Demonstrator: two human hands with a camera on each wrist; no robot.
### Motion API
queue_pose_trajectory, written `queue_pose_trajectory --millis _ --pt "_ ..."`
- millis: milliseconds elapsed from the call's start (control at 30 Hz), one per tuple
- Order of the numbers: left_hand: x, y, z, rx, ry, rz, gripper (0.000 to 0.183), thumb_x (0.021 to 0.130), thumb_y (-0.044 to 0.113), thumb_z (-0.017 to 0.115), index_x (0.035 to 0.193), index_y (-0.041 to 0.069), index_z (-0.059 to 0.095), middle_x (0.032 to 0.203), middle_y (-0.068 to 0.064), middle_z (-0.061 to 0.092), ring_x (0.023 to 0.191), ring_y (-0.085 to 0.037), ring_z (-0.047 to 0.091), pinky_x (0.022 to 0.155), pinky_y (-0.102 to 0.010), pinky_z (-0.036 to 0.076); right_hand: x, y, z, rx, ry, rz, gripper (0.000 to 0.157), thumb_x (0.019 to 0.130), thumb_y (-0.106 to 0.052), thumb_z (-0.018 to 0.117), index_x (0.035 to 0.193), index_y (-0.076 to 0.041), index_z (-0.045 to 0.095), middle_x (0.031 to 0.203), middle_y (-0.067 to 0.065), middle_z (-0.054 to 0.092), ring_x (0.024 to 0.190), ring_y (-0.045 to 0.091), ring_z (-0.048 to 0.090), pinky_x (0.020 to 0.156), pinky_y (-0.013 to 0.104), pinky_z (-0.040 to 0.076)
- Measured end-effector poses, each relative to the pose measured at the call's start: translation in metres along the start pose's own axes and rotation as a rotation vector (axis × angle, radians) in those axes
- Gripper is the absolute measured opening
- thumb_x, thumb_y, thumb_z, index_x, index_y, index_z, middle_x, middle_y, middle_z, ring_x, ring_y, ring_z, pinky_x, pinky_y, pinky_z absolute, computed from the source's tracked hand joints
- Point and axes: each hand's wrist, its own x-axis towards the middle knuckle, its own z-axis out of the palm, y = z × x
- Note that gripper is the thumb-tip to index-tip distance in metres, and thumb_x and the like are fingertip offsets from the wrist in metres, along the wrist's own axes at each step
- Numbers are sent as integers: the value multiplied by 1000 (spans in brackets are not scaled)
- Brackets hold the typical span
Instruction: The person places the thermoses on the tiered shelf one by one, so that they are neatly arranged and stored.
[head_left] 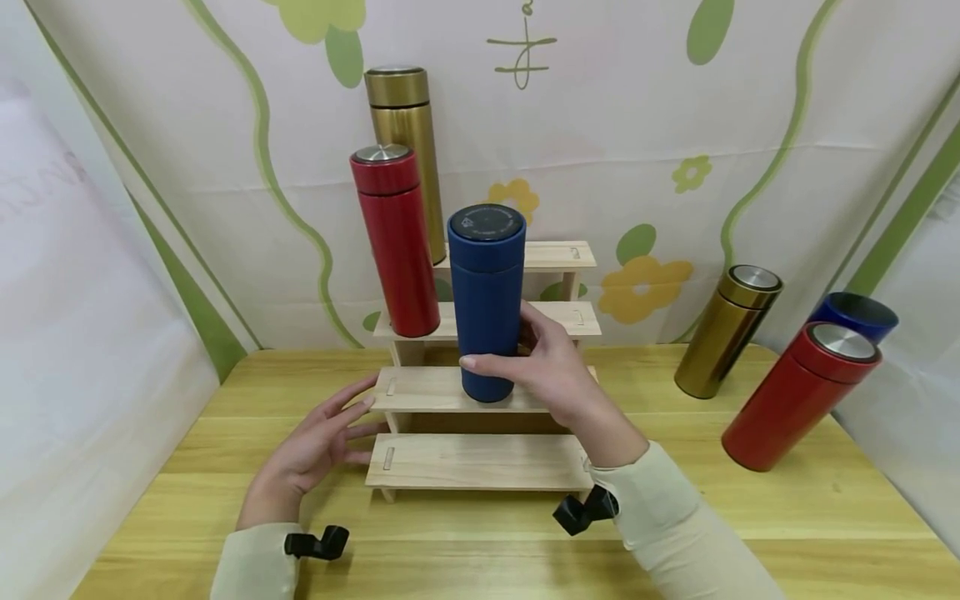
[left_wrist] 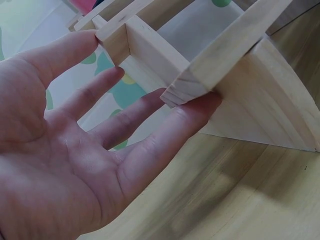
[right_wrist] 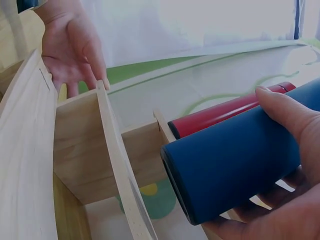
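Note:
My right hand (head_left: pixel 551 367) grips a blue thermos bottle (head_left: pixel 487 292) around its lower part. In the right wrist view the base of that bottle (right_wrist: pixel 230 162) hangs apart from the shelf boards. My left hand (head_left: pixel 315 446), fingers spread and nearly straight, touches the left ends of a stepped wooden shelf (head_left: pixel 480 462); the left wrist view shows its fingertips (left_wrist: pixel 202 107) against a board end. On the second step from the top, at the left, stands a red thermos bottle (head_left: pixel 397 250). A gold thermos bottle (head_left: pixel 405 125) stands behind it on the top step.
On the table (head_left: pixel 300 383), right of the shelf, stand another gold bottle (head_left: pixel 723 333), another red bottle (head_left: pixel 795 404) and a dark-blue one (head_left: pixel 855 312) partly hidden behind the red. A white cloth with printed flowers (head_left: pixel 645 287) hangs behind the shelf.

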Motion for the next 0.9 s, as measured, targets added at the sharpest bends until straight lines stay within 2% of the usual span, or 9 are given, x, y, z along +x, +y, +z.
queue_pose_trajectory --millis 500,900 --pt "0 0 -1 12 12 -3 61 110 35 55 165 26 32 169 -18 30 138 -36 58 97 -54 59 12 0 22 48 -64 -28 66 86 -25 89 143 -38 58 138 -7 65 130 20 62 111 50 51" --pt "1 -1 -1 12 23 -8 61 110 37 56 165 26 33 167 -18 34 138 -36 58 97 -54 59 19 -2 41 84 -96 -44 68 87 -24 88 145 -39 56 141 -7 64 131 20 61 111 50 51"
